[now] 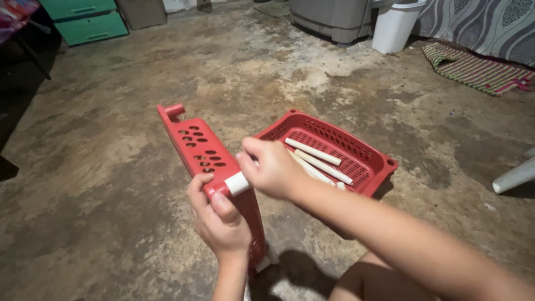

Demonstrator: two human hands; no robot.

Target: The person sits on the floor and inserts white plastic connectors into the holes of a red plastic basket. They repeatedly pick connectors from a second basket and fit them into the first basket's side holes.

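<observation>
My left hand (220, 220) grips the near corner of a red perforated plastic shelf panel (200, 147), which stands on edge and tilted. My right hand (271, 167) is closed around a white tube (237, 183) whose end sits at that corner's socket. Just behind my right hand, a second red tray (368, 147) lies flat on the floor with several loose white tubes (313, 151) in it. The rest of the held tube is hidden by my right hand.
Rough concrete floor (111, 167) all round. At the back stand a white bin (394, 25), a grey appliance (331, 17) and green drawers (89, 22). A striped mat (473, 69) lies back right; a white chair leg (515, 175) is at the right edge.
</observation>
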